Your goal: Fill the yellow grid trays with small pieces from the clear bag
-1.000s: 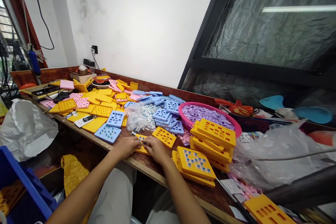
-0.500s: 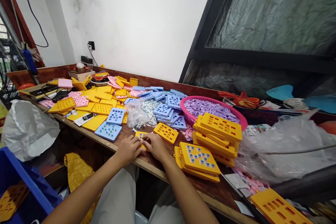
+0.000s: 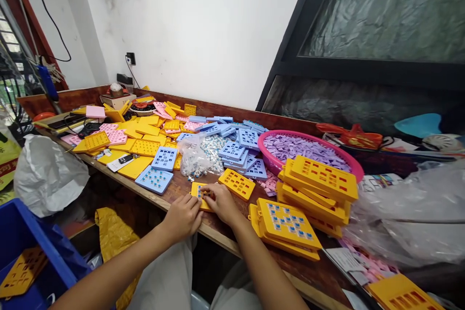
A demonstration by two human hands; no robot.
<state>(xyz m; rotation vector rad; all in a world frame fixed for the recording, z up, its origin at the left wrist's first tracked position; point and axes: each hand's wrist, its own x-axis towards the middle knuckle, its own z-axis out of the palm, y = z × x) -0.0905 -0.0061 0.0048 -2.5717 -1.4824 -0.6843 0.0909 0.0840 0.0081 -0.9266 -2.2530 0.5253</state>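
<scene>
A small yellow slotted plate (image 3: 196, 187) with blue-and-white pieces in some of its openings lies near the table's front edge, partly covered by my hands. My left hand (image 3: 183, 217) is closed at the plate's near left edge, gripping it. Over the plate's right part, my right hand (image 3: 220, 201) has its thumb and fingers drawn together; whatever sits between the tips is too small to make out. Just beyond is another yellow slotted plate (image 3: 238, 183). Behind the hands, a clear plastic bag (image 3: 192, 156) lies beside a heap of small blue-and-white pieces (image 3: 212, 150).
To the right stand a filled yellow plate (image 3: 288, 223) on another and a taller yellow stack (image 3: 319, 181). A pink basket (image 3: 358, 168) holds purple pieces. Blue plates (image 3: 154, 179) and many yellow ones lie leftward. A blue crate (image 3: 27, 232) is below left.
The view has shifted slightly, so the table items sit a little differently in the frame. My left hand has drawn back slightly toward me, baring more of the plate; my right hand stays over it.
</scene>
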